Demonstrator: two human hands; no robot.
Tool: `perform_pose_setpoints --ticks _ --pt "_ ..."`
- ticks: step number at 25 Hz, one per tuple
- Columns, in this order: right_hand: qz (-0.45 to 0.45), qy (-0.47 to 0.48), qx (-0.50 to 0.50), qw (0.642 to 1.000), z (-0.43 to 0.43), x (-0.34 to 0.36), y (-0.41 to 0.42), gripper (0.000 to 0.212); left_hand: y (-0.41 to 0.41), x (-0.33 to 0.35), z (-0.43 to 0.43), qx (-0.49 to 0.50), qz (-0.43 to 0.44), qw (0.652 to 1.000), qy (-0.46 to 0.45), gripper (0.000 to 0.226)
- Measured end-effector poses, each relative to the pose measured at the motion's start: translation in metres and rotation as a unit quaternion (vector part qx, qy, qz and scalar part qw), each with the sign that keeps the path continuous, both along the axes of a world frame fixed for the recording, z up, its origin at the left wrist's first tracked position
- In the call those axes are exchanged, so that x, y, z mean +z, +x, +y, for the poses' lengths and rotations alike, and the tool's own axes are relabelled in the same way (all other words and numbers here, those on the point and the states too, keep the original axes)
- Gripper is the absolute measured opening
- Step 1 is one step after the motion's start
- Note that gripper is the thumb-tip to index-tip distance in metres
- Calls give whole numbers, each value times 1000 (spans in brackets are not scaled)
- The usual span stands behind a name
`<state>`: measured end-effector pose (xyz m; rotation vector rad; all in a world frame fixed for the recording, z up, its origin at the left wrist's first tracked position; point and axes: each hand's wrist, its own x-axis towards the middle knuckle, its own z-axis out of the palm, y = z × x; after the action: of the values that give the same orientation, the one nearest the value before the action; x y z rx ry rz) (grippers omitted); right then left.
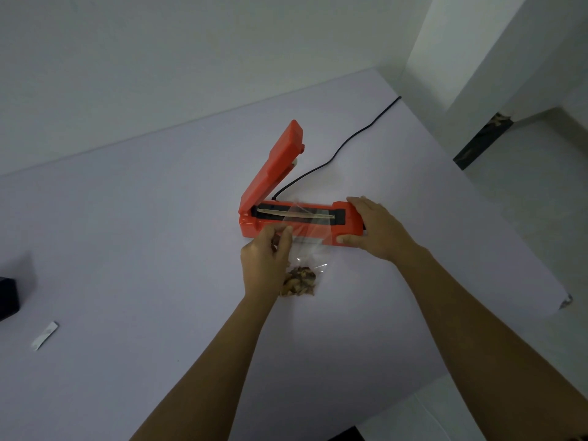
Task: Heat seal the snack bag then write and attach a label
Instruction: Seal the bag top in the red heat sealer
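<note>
Head view: on the pale counter [143, 218] an orange heat sealer [342, 222] sits near the middle of the frame. Its lid [273, 167] is raised and leans toward 11 o'clock, leaving the sealing strip [296, 214] bare. A black cord [350, 140] trails away from it toward 1 o'clock.

The snack bag [310, 249] lies at 6 o'clock from the sealer. Its brown contents [299, 281] are bunched at the near end, and its clear open end is draped up over the strip. The left hand [264, 259] pinches the bag's left edge between thumb and fingertips, just in front of the sealer's body. The right hand [378, 230] holds the sealer's right end, thumb on the near face and fingers laid over the top.

Far off at 8 o'clock a small white strip [44, 335] lies flat (it may be the label, though I cannot tell). A dark object [6, 297] is cut off by the frame's edge at 9 o'clock.

By my reading the task is at an early stage. The bag is being lined up on the strip, and with the lid up no seal can be forming yet. What is left is to close the lid and press, lift the bag away, and then write and attach the label. No pen is in view.
</note>
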<state>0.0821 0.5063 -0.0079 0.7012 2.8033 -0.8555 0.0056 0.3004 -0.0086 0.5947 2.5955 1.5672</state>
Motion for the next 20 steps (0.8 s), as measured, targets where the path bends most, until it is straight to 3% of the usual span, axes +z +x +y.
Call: perform_pose_setpoints --ticks 7,13,15,17,19,20 --pt "-6 -4 3 1000 2 -2 -1 90 3 6 -6 1 4 1000 2 15" --pt "25 -37 2 999 2 -8 11 97 2 6 -18 6 -80 997 8 16" --pt "136 -67 -75 986 -10 -8 22 81 1 6 -27 16 -110 994 16 13" --pt "262 -61 -173 948 -37 -9 32 49 0 7 -37 32 -138 989 32 10" --pt "269 -140 -210 930 -75 -9 39 19 -1 8 -49 47 -153 986 37 7" --pt "238 -206 -193 930 -96 -8 40 15 -1 9 -55 54 -160 985 38 7"
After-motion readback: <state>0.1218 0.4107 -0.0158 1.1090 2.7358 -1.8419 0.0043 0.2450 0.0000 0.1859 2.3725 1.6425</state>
